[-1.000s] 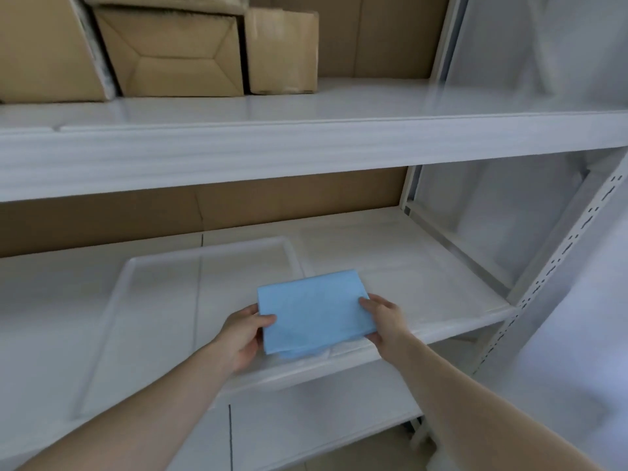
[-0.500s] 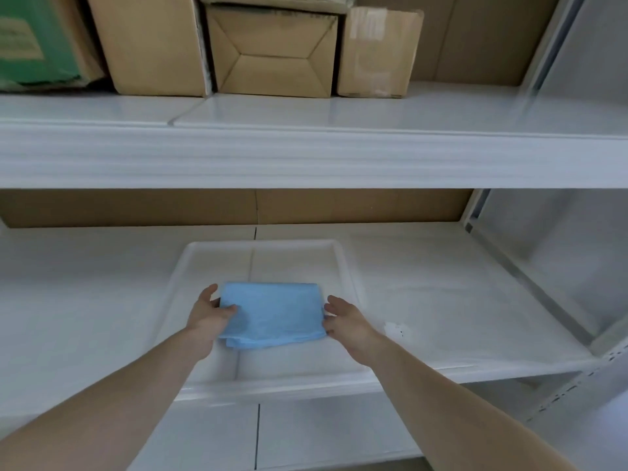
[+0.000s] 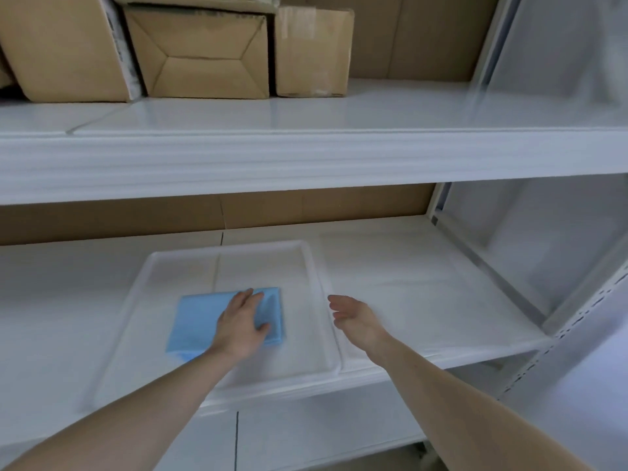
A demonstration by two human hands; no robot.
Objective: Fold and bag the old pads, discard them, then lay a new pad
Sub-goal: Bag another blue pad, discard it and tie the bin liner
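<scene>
**New pad set down in tray, still folded**

Change noted: half a second ago both my hands held the folded blue pad by its two side edges, just above the tray. Now the blue pad [image 3: 200, 326] lies on the floor of the clear tray [image 3: 314, 266], in the near-left part of it. My left hand [image 3: 242, 326] rests flat on top of the pad, fingers straight and spread, pressing rather than gripping. My right hand [image 3: 353, 312] has let go and hangs off to the right, over the tray's right rim, palm turned inward, fingers loosely extended and holding nothing.

Meaning for the task: I judge the bagging and discarding to be behind me, since no old pad or bag is in view, and the laying of the new pad to be under way. The pad is placed but not yet opened; it covers only a part of the tray floor. The next step, in my judgement, is unfolding it to cover the whole floor.

Orientation: the pad lies flat, roughly rectangular. Its long axis runs left to right, slightly skewed, the right end a little farther back than the left. Layered edges show at the near left corner; which side carries the fold I cannot tell, as the view is blurred.

The tray sits on the white lower shelf [image 3: 424, 300].
</scene>
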